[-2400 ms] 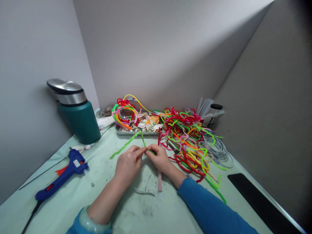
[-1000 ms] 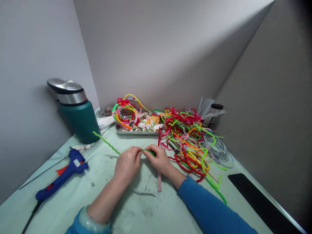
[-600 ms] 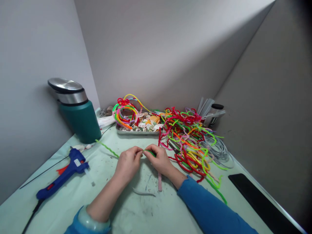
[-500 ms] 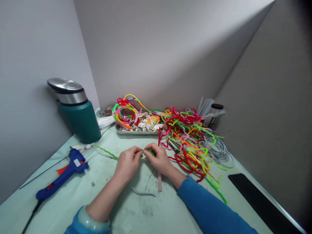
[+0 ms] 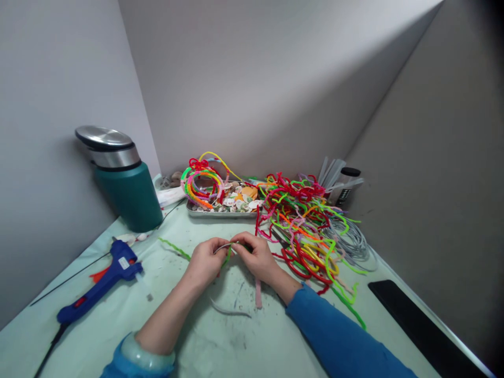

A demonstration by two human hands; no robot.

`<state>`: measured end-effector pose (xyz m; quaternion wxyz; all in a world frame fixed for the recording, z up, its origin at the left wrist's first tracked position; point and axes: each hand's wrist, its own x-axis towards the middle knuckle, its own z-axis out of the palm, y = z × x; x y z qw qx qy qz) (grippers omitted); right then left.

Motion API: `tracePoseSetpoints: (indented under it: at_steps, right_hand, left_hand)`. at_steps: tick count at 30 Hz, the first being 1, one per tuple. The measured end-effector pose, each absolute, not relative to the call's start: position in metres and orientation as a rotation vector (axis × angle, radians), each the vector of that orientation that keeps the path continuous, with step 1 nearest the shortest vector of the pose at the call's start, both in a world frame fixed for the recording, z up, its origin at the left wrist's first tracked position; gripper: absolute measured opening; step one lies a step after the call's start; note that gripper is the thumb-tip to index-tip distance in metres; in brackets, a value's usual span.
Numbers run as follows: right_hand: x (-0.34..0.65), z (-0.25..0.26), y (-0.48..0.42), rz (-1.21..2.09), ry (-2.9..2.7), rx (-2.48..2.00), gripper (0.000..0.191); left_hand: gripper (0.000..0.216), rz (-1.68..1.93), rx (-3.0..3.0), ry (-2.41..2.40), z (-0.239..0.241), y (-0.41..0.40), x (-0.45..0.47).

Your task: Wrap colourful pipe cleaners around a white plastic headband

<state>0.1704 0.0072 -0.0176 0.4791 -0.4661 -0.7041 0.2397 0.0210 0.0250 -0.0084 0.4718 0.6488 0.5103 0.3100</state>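
Observation:
My left hand is closed in a pinch on a green pipe cleaner, whose loose end sticks out to the left. Fingertips of my right hand are pinched close beside it, with a bit of green under the thumb. A thin grey wire spans the gap between both hands, and a piece of the green pipe cleaner hangs down across it. How the two are joined is hidden by the fingers. Below my hands, a short curved grey wire piece and a pink strip lie on the table.
On the left are a blue glue gun and a green bottle. A metal tray at the back holds small pieces and colourful rings. Tangled pipe cleaners, scissors and coiled grey wire fill the right.
Grey wire now shows between my hands, and a green piece hangs beneath the fingertips. The pipe cleaner's left end has drawn a little to the right.

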Motion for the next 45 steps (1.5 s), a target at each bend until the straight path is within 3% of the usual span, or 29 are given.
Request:
tracePoseSetpoints:
  at_steps: [14,30,45]
  right_hand:
    - [0.170,-0.016,0.005,0.603,-1.746,-1.131,0.011]
    - [0.172,-0.014,0.007,0.646,-1.739,-1.107,0.011]
    - [0.173,-0.017,0.009,0.646,-1.719,-1.124,0.012]
  left_hand:
    - [0.017,0.759,1.984,1.468,0.000,0.021,0.019]
    - [0.018,0.784,1.982,1.411,-0.001,0.022,0.019]
    - [0.032,0.773,1.898,1.358,0.004,0.021,0.018]
